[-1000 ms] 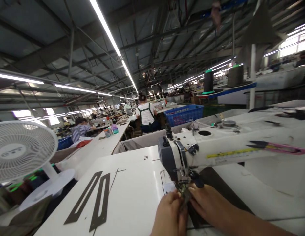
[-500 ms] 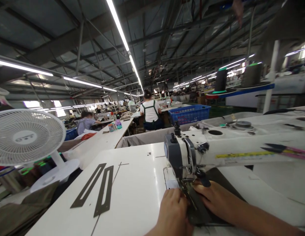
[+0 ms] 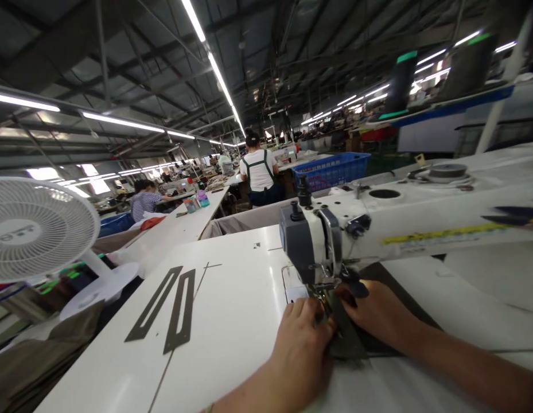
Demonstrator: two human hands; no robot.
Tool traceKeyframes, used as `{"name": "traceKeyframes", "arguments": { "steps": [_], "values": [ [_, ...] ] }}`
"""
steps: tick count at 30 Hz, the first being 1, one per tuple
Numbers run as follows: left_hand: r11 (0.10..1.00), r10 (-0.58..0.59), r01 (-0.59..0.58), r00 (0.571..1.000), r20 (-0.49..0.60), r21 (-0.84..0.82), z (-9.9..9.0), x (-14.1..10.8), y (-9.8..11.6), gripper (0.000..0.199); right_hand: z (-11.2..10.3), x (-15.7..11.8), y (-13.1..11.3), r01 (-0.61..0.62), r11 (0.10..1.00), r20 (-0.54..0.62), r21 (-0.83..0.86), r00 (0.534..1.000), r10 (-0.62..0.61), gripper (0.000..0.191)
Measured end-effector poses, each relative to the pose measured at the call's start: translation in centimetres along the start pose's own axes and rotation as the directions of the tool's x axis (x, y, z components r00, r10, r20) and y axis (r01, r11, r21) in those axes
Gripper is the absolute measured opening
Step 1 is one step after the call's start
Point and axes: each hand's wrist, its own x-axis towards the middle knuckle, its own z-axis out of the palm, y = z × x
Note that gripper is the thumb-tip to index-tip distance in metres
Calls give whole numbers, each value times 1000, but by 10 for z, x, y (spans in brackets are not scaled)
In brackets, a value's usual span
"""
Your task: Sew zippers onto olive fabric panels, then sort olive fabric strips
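A dark olive fabric piece (image 3: 399,295) lies under the head of a white sewing machine (image 3: 322,241). My left hand (image 3: 298,344) is on the near left of the needle, its fingers closed on the fabric's edge. To the right of the presser foot, my right hand (image 3: 378,312) has its fingers bent together on the same fabric, close beside the needle. The machine head and the hands hide most fingertips. A narrow fold or strip of the fabric runs between the two hands.
Two slotted dark templates (image 3: 180,312) lie on the white table (image 3: 232,321) at left. A white fan (image 3: 38,229) and folded olive cloth (image 3: 55,350) are further left. Behind are a blue crate (image 3: 330,172) and a seated co-worker (image 3: 260,172). Scissors (image 3: 516,215) rest on the machine arm.
The camera view has shifted and tilted slightly. My left hand has turned a little, showing more forearm, its fingers still at the fabric. My right hand stays beside the needle.
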Motion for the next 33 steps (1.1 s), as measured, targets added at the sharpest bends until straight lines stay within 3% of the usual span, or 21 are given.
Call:
{"name": "traceKeyframes", "arguments": {
  "steps": [10,18,21,23,25,27,33],
  "values": [
    [996,85,-86,996,30,13,-7,1,1,36,-9,0,-12,-85,993,-40,-87,996,82,23],
    [993,114,-114,993,1,8,-6,1,-2,39,1,11,-11,-150,984,-90,-99,986,141,29],
    [993,114,-115,993,-42,-30,-3,-5,-3,47,-6,-5,-14,-45,995,-105,-84,994,36,25],
    [994,80,-88,989,-126,-59,2,-11,-5,53,-9,-26,-15,110,992,-109,-68,987,-117,22],
    [994,58,-78,973,-223,-80,8,-17,-8,46,-7,-48,-13,329,943,-132,-49,934,-332,26],
    [991,86,-110,958,-275,-75,13,-20,-9,34,-5,-65,-12,459,888,-157,-37,875,-459,30],
    [969,241,-216,936,-257,122,22,-15,-7,21,-8,-68,-16,534,845,-192,21,832,-521,38]
  ]
}}
